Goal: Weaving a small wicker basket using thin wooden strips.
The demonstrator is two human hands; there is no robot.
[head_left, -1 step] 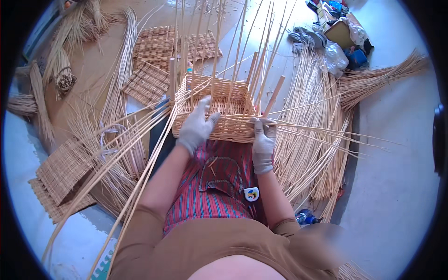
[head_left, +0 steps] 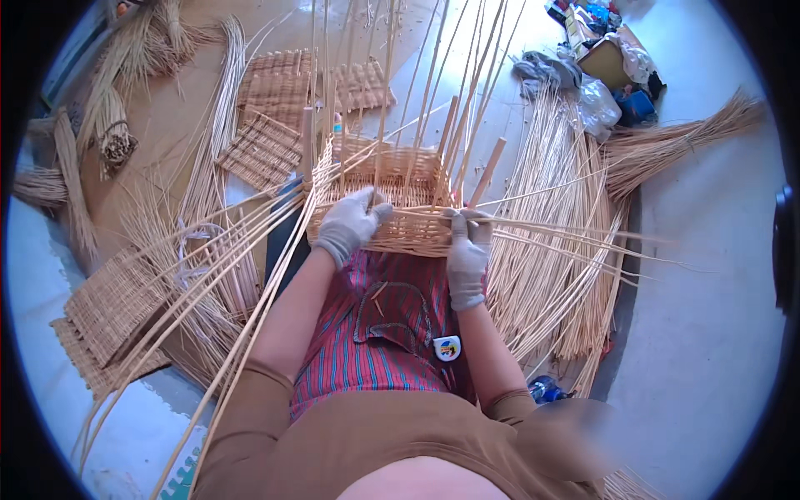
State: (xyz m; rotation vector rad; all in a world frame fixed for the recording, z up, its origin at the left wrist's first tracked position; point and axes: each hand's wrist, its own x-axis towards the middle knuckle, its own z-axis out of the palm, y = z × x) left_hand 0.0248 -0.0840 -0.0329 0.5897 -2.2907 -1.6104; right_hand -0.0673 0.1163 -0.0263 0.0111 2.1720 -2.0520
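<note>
**Fenced at twelve, passable at six**

Around the tan rectangular wicker basket (head_left: 408, 240), tall thin pale stakes (head_left: 384, 100) bar twelve to one o'clock; long loose cream rods (head_left: 533, 223) cross eight and three. Passage lies over the red striped cloth apron (head_left: 367, 362).

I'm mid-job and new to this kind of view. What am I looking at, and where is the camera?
No machine here: these are a person's own gloved hands. A wide fisheye camera on the head looks down, so straight edges bend. The left hand is at the near wall of a partly woven basket; how firmly it grips is unclear. The right hand holds the basket's near right corner, where long strands run out. Around lie woven panels and, to the right, a pile of pale stalks.
</note>
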